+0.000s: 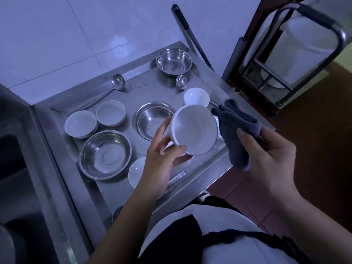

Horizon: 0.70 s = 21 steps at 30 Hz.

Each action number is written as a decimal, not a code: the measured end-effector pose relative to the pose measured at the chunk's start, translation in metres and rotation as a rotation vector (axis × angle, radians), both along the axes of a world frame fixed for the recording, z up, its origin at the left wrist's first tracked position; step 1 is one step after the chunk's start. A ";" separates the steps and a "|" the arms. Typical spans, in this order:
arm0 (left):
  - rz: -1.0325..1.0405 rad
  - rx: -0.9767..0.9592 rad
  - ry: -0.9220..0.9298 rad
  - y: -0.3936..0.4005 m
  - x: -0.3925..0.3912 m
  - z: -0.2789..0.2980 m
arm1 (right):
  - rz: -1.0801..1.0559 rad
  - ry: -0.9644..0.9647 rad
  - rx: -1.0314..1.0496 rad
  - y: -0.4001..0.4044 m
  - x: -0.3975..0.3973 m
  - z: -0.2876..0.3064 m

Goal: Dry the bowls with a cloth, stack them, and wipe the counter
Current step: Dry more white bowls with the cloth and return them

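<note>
Honestly barely started: left hand (162, 149) grips a bowl (194, 130), right hand (266, 149) clutches the cloth (236, 128), nothing stacked, bench (200, 180) still wet.

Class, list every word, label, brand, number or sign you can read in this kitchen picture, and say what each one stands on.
None: no readable text anywhere.
The dark handle leaning on the wall has faint marks, too blurred to read.
The white bowl, the cloth and the steel bowls bear no lettering.
</note>
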State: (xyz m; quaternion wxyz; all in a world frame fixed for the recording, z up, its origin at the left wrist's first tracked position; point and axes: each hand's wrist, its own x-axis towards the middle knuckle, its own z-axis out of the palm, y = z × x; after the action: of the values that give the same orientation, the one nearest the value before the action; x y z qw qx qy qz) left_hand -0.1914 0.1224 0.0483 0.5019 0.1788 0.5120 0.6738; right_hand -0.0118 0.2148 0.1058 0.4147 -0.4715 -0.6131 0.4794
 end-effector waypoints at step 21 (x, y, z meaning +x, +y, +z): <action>-0.087 0.062 -0.024 -0.002 -0.010 0.000 | 0.653 -0.004 -0.147 0.009 -0.056 -0.021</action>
State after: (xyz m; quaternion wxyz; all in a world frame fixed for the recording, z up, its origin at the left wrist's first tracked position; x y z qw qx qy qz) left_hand -0.2010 0.1207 0.0481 0.5312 0.2083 0.4766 0.6688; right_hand -0.0674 0.2242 0.0849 0.2028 -0.2796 -0.6964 0.6291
